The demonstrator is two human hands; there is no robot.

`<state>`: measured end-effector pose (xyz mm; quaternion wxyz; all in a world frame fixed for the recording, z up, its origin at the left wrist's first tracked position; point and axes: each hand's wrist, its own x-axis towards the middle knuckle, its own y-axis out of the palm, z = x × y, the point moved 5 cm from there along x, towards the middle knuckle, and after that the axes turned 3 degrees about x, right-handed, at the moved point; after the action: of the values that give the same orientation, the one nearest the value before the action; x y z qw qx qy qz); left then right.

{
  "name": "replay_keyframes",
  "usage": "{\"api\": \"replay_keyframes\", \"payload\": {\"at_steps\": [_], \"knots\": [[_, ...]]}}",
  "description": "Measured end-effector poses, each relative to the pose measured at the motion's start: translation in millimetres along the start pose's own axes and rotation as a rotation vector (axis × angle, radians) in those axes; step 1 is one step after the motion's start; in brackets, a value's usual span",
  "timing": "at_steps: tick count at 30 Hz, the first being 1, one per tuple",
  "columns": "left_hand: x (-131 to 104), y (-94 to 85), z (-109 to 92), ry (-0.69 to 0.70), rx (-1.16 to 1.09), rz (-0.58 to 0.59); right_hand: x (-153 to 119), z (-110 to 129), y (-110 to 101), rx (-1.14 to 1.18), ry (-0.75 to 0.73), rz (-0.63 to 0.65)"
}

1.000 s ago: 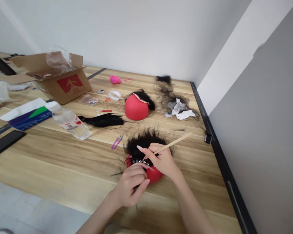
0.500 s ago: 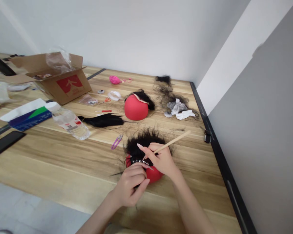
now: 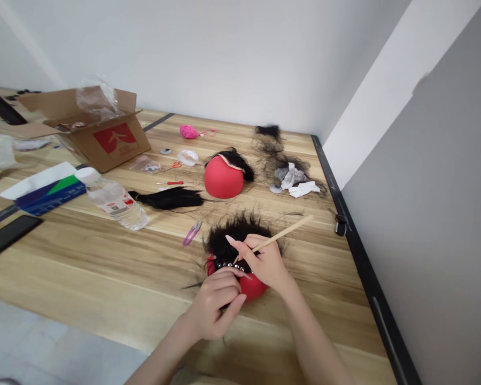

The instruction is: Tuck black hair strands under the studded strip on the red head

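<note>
In front of me a red dome-shaped form (image 3: 255,289) lies on the table, with dark hair (image 3: 236,227) spread over its far side. A row of silver round-headed pins (image 3: 229,265) crosses it. My right hand (image 3: 264,263) is closed in a pen-like grip round a pale wooden-handled needle (image 3: 291,231), its thin tip down by the pins. On the near side of the form rests my left hand (image 3: 218,299), fingers curled, the index lying along the pin row. What its fingers pinch, if anything, is hidden.
Purple thread snips (image 3: 192,233) lie left of the form. Beyond are a second red form (image 3: 223,177) with hair, a black hair bundle (image 3: 168,198), a water bottle (image 3: 114,200), an open cardboard box (image 3: 108,141) and crumpled grey-white material (image 3: 292,176). A wall closes the right side.
</note>
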<state>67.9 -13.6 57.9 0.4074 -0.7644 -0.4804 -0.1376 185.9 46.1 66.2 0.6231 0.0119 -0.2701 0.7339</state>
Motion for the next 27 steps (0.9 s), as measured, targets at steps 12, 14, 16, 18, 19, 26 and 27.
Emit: {"api": "replay_keyframes", "payload": {"at_steps": [12, 14, 16, 18, 19, 26, 27], "knots": [[-0.9, 0.6, 1.1, 0.010, -0.006, -0.004, -3.1, 1.4, 3.6, -0.045, -0.162, 0.027], [-0.9, 0.7, 1.1, 0.008, -0.003, -0.002, -3.2, 2.2, 3.9, -0.059, -0.187, 0.014], [-0.9, 0.8, 0.9, 0.005, 0.003, 0.003, -2.9, 3.0, 4.1, -0.073, -0.208, 0.001], [-0.9, 0.7, 0.7, 0.002, 0.008, 0.007, -2.6, 3.7, 4.2, -0.077, -0.222, 0.000], [-0.8, 0.5, 0.5, 0.001, 0.009, 0.006, -2.5, 3.9, 4.0, -0.073, -0.222, 0.002], [-0.7, -0.2, 0.1, 0.002, 0.000, 0.003, -2.8, 1.4, -2.0, 0.016, -0.131, -0.013], [-0.8, -0.1, 0.2, 0.003, 0.000, 0.003, -2.8, 0.9, -2.5, 0.024, -0.122, -0.019]]}}
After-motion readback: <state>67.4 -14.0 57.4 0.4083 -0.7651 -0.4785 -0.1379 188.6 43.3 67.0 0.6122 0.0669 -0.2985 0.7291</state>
